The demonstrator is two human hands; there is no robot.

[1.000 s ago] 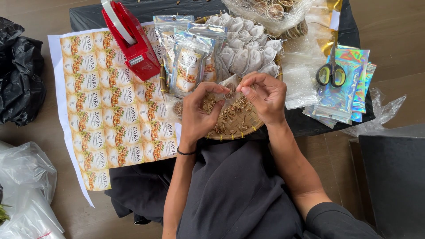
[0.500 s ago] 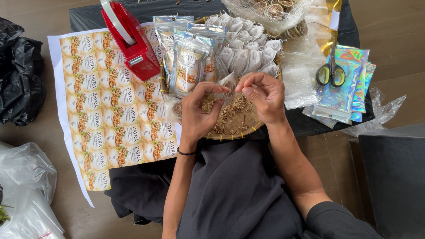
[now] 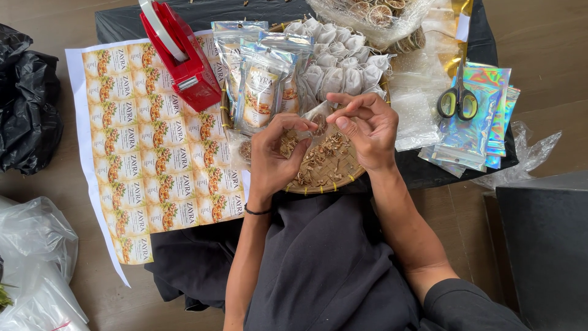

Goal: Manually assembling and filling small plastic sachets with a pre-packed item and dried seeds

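Filling step, by the look of it: left hand (image 3: 277, 156) curled around a small clear pouch (image 3: 315, 117), holding dried brown bits; right hand (image 3: 362, 125) pinches the pouch's thin crinkly rim, fingers nearly closed. Both over a round woven tray (image 3: 334, 178) of dried pieces. Next calls for keeping the mouth spread. Glossy filled packets (image 3: 260, 92) just beyond left hand.

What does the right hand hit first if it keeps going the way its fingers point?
The right hand points left toward the small pouch pinched at its fingertips; just beyond is the left hand. Depth between them is unclear.
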